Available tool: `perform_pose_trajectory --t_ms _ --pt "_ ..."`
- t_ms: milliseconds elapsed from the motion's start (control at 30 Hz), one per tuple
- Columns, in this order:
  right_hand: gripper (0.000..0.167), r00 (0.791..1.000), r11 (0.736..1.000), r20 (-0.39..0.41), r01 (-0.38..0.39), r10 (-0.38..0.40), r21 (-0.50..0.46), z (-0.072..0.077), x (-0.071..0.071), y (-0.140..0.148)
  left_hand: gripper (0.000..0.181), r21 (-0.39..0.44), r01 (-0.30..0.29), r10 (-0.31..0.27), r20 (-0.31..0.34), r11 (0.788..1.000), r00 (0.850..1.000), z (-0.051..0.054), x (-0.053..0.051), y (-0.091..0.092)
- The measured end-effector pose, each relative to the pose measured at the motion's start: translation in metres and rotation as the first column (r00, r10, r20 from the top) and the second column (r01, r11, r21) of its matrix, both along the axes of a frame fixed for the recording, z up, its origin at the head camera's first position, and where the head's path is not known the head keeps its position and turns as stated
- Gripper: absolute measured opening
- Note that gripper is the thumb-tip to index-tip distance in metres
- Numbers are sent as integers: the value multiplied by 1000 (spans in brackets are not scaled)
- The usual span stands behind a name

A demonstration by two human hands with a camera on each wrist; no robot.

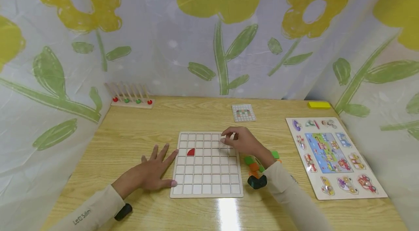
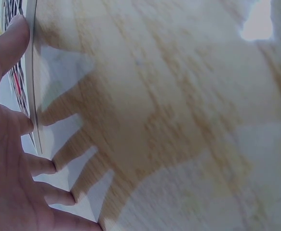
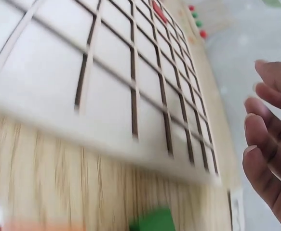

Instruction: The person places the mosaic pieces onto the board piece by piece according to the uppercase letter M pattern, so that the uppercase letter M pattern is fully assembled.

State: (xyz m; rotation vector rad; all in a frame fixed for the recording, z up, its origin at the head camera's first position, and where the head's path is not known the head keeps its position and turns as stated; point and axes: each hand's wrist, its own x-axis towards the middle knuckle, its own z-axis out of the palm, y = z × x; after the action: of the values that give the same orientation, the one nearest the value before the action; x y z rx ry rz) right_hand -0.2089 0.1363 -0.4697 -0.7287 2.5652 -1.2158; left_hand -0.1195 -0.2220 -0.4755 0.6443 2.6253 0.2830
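A white grid board point(image 1: 198, 178) lies flat on the wooden table, with a red quarter-circle piece point(image 1: 191, 152) in one square toward its upper left. My left hand point(image 1: 154, 171) is spread beside the board, its index fingertip and thumb touching the left edge. Over the board's upper right corner hovers my right hand point(image 1: 241, 140), fingers loosely bent. The right wrist view shows nothing held in those fingers point(image 3: 258, 132). Green pieces point(image 1: 249, 160) and orange pieces point(image 1: 254, 167) lie right of the board, partly hidden by my right forearm.
A small card point(image 1: 243, 113) with a coloured grid pattern lies behind the board. To the right is a vehicle picture puzzle point(image 1: 334, 196); a yellow block point(image 1: 319, 105) sits behind it. A peg stand point(image 1: 132, 104) with red and green beads stands at the back left, near the flowered curtain.
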Motion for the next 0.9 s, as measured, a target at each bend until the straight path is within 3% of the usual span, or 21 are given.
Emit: perform_pose_trajectory --t_ms 333,533,733,900 --pt "25 999 1000 -44 -2 2 -18 5 9 57 106 -13 1 -1 0 1000 1000 0 -1 0" --pt "27 998 998 -34 55 -54 14 9 18 81 105 -7 1 -1 -5 1000 1000 -2 0 -1" --pt "22 993 996 -87 85 -82 25 6 22 105 104 0 6 -6 -7 1000 1000 -2 0 -1" --pt "19 990 989 -87 118 -110 94 0 27 128 103 6 6 -6 -10 1000 1000 -1 0 -1"
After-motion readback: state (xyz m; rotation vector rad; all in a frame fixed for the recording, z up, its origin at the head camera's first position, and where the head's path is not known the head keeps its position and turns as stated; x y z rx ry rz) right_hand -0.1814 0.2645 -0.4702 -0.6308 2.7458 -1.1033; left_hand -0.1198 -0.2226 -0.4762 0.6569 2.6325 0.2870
